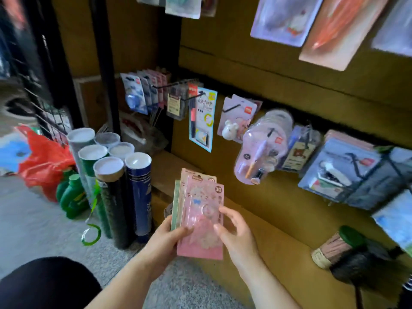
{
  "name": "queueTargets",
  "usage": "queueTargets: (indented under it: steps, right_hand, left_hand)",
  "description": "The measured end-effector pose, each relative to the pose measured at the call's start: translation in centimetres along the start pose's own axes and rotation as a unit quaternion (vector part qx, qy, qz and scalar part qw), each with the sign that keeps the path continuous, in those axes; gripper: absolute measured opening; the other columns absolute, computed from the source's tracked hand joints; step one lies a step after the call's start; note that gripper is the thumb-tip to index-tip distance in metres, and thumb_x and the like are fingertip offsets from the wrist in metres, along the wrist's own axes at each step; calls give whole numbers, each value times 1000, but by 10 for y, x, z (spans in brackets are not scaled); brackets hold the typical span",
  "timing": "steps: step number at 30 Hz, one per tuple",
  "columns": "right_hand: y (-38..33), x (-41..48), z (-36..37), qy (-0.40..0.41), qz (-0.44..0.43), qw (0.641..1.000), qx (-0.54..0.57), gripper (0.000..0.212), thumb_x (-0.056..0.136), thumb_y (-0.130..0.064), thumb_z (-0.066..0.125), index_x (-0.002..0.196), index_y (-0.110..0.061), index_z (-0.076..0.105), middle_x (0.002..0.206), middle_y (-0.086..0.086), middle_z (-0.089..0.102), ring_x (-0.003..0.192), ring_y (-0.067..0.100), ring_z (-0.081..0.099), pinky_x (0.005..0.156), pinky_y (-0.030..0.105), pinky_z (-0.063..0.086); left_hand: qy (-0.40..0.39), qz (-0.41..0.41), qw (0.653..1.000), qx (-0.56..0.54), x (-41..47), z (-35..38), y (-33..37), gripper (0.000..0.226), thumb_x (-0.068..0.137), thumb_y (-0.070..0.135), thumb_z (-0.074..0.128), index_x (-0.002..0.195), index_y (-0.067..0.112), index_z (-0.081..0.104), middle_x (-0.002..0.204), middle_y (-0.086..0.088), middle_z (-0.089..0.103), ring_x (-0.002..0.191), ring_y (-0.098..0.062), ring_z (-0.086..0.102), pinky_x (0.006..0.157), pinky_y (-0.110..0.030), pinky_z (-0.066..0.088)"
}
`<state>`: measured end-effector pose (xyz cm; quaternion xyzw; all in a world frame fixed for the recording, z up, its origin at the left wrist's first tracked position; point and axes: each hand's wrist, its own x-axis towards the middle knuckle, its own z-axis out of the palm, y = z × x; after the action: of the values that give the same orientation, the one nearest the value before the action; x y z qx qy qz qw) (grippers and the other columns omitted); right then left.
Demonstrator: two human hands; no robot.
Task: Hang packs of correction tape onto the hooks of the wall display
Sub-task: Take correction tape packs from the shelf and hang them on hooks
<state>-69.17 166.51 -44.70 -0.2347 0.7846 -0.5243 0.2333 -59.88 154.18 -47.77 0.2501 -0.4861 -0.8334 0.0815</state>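
Ochre-brown wall display (289,70) fills the right of the view, its black wire hooks (196,98) loaded with blister-carded stationery: blue packs (136,94) at the far left, a blue-edged pen card (201,121) beside them, and a lilac bundle (263,143) further right. Low in front of the board and apart from every hook, a fanned stack of correction tape packs (198,210) is held upright, with pink cards in front and a green one behind. The two front cards show "30" in a dark circle. The left hand (165,239) grips the stack from below and from the left, its thumb laid across the front pink card. The right hand (236,233) pinches that card's right edge between thumb and curled fingers. On the speckled floor (33,219) to the left stand capped cardboard tubes (111,175), green bottles (71,197) and a red plastic bag (44,161).
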Motion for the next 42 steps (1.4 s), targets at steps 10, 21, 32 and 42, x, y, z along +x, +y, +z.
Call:
queueTargets:
  steps: [10, 21, 32, 42]
  right_hand:
    - [-107, -39, -21, 56, -112, 991, 50, 50, 82, -27, 65, 115, -39, 29, 121, -6, 50, 106, 11, 54, 81, 23, 52]
    - [-191, -35, -55, 146, -139, 977, 67, 46, 75, -38, 69, 111, -22, 46, 107, -2, 60, 97, 14, 61, 74, 29, 56]
    - [-252, -22, -71, 136, -201, 967, 77, 28, 77, -31, 69, 86, -33, 43, 99, -6, 60, 91, 11, 62, 68, 24, 53]
    - [-279, 4, -83, 115, -229, 957, 133, 25, 80, -19, 66, 90, -30, 46, 96, -2, 63, 88, 13, 65, 71, 27, 53]
  left_hand:
    - [-70, 143, 986, -42, -65, 44, 85, 54, 60, 11, 71, 111, 13, 51, 93, -10, 73, 78, -23, 72, 57, -30, 57]
    - [-95, 247, 963, -43, -76, 84, 168, 60, 61, 21, 66, 118, 15, 49, 109, -13, 66, 89, -26, 69, 66, -34, 60]
    - [-49, 308, 948, -61, -64, 100, 223, 60, 61, 29, 65, 118, 16, 51, 107, -11, 68, 90, -27, 69, 65, -34, 59]
    - [3, 336, 940, -64, -42, 93, 253, 22, 84, 12, 59, 105, 18, 55, 97, -6, 67, 84, -23, 66, 60, -31, 55]
